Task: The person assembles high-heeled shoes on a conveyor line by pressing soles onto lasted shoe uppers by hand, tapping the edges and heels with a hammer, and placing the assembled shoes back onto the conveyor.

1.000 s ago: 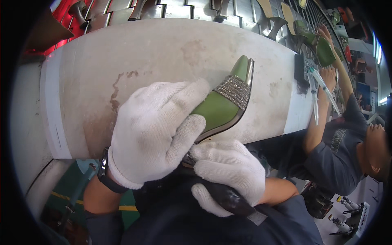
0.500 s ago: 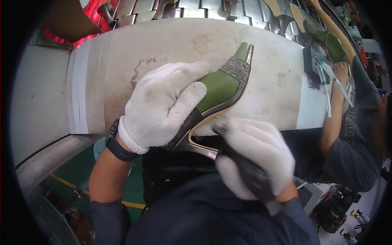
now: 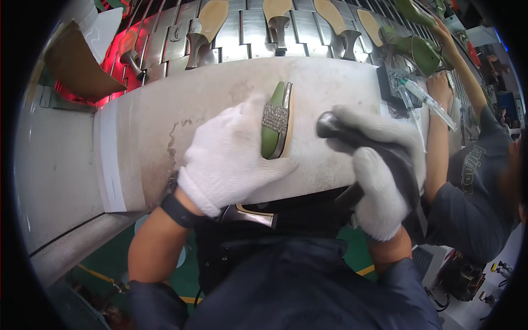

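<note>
My left hand [image 3: 234, 157], in a white glove, grips a green high-heeled shoe [image 3: 276, 121] with a sparkly band across its toe. The shoe points away from me over a worn white work surface [image 3: 165, 115], and its gold heel [image 3: 254, 215] sticks out below my palm. My right hand [image 3: 379, 165], also gloved, is closed around a dark round-headed tool [image 3: 330, 125] just right of the shoe, not touching it.
A metal conveyor [image 3: 247, 27] at the back carries upturned shoes with tan soles. Another person [image 3: 467, 159] works at the right, near more green shoes [image 3: 418, 52] and a clear tube [image 3: 426, 99]. A brown board [image 3: 77, 60] leans at the far left.
I have turned the shoe so its toe points straight away from me. My right hand has come out from under the shoe to its right side, holding the dark tool up.
</note>
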Available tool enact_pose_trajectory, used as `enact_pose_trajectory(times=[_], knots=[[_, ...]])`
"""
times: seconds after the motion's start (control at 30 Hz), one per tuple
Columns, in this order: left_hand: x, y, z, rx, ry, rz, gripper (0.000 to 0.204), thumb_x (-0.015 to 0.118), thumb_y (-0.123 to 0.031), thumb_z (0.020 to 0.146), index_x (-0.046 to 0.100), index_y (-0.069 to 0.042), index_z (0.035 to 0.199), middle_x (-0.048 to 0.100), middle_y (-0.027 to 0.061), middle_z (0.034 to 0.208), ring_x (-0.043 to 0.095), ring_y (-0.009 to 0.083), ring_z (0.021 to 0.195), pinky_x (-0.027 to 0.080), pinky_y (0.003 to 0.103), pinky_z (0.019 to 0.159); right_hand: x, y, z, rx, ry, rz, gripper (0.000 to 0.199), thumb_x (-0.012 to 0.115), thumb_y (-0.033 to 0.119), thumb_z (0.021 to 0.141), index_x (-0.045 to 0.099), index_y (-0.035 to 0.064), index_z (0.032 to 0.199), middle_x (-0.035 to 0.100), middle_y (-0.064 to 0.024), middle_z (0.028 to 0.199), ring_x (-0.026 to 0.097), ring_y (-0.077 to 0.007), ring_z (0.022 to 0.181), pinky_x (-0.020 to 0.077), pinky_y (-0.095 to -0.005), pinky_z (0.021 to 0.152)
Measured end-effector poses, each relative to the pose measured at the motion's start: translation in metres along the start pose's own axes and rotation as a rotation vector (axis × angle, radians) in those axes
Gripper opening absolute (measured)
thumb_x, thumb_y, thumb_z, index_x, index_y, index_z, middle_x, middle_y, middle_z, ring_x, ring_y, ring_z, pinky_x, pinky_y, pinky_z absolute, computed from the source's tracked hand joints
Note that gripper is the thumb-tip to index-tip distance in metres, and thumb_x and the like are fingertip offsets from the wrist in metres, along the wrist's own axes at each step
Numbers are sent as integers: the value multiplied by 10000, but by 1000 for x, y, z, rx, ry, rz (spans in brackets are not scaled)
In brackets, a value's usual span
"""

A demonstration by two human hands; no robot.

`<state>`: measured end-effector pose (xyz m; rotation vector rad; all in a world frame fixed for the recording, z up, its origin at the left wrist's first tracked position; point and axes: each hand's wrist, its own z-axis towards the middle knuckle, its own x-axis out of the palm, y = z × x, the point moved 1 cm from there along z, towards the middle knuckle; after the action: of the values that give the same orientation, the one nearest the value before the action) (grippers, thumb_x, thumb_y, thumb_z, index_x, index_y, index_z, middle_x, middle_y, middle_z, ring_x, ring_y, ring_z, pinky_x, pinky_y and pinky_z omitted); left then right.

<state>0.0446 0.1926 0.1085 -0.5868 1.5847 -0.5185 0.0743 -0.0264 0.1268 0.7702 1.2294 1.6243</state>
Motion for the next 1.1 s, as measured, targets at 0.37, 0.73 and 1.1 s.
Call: enact_pose_trajectory(times=[0.37,0.73,1.1], knots=[[2,4,7,23,-34,64,651,907,-341,799,665,22,1282,775,236,1004,789,412,962,626,466,884,-7,-52,99,431,151,111,223,639,138,1056,731,-9,1197,782,-120,1175,762,-218,1102,620,-367,962],[-43,-27,-39,654,-369,-283,637,830,-45,825,527,-17,1385,643,232,1450,642,315,1369,487,437,1176,-2,-67,42,465,162,272,250,735,199,1064,730,-14,1194,788,-88,1094,748,-186,1020,607,-347,948],[-13,-41,-23,666,-646,-331,605,878,-108,791,624,29,1323,709,215,1253,730,397,1150,573,445,1033,-4,64,-13,-384,419,-86,434,847,216,985,625,5,1293,705,-304,1366,700,-440,1302,544,-575,1139]])
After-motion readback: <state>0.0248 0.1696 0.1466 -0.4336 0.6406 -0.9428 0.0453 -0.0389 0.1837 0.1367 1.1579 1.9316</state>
